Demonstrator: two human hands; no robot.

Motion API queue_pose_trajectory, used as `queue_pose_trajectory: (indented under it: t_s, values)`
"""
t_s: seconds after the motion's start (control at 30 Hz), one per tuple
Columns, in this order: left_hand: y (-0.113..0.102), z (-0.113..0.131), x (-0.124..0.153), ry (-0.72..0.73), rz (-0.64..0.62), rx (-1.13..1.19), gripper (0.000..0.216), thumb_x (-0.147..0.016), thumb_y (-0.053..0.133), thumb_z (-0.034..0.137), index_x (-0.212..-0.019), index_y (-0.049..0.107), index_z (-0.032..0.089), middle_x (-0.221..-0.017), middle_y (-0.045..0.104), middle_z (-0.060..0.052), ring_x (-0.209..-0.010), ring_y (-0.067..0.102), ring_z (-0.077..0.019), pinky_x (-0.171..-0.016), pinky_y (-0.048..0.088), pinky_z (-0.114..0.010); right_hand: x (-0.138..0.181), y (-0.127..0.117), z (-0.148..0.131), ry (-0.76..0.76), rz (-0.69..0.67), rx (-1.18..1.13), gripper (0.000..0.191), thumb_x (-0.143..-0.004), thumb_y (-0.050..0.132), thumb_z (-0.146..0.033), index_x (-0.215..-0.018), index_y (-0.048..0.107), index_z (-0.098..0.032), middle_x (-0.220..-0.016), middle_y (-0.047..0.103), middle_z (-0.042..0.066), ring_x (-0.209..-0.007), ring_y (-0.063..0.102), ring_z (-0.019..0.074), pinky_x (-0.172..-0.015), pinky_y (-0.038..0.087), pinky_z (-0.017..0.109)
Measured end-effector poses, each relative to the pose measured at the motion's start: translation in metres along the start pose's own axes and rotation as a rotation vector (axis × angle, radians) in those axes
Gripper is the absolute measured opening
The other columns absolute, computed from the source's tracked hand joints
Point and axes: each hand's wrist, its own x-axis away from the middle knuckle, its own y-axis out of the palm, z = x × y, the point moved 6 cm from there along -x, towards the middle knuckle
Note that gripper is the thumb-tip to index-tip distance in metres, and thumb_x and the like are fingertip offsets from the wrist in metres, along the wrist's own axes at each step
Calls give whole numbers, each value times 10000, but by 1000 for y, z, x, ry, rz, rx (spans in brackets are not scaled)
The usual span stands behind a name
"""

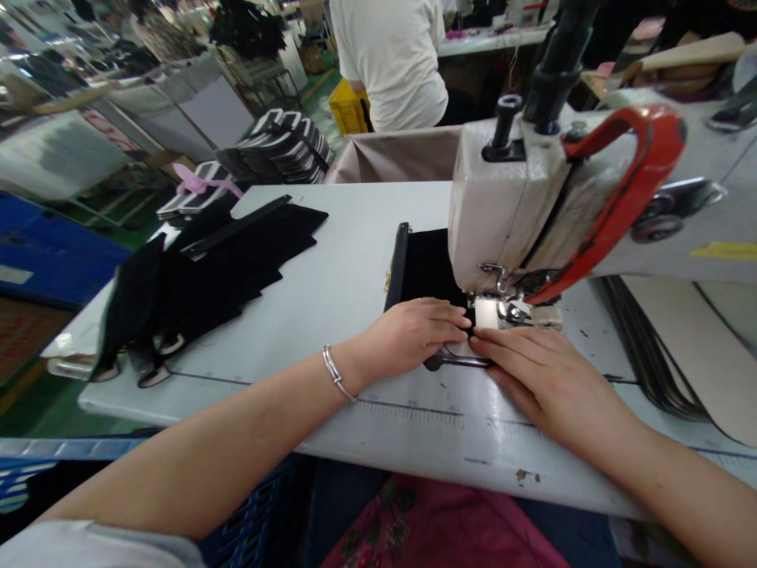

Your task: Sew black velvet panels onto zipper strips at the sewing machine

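My left hand (417, 333) lies with its fingers stretched over a black fabric piece (426, 260), pressing it on the sewing table. My right hand (541, 367) lies at the near right of the same piece, fingers extended, their tips beside the presser foot area of the sewing machine (500, 197). A stiff dark strip (398, 264) with a small gold-coloured fitting runs along the piece's left edge. Under the needle area, the part being pressed is mostly hidden by my fingers. A white block-like guide (486, 313) sits just beyond my right fingertips.
Black fabric pieces (230, 264) are piled on the table's left side. Stacked flat panels (689, 347) lie at right under the machine arm, which carries a red handle (650, 158). Behind the table are a cloth-lined bin (396, 154) and a person in a white shirt (393, 63).
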Motion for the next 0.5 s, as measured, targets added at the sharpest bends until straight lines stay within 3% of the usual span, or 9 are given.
queue_pose_trajectory:
  t_s: [0.5]
  values:
    - [-1,-28,-16,-115,119,-93,312,-925,552,31,-1081,760,204,-1141,756,-28,-1126,689,-151,-1052,555,-297,-9,8,11,70,-11,109,395,-1054,473,-332,-1418,530,-189,-1463,575,76,-1225,583,286,-945,487,485]
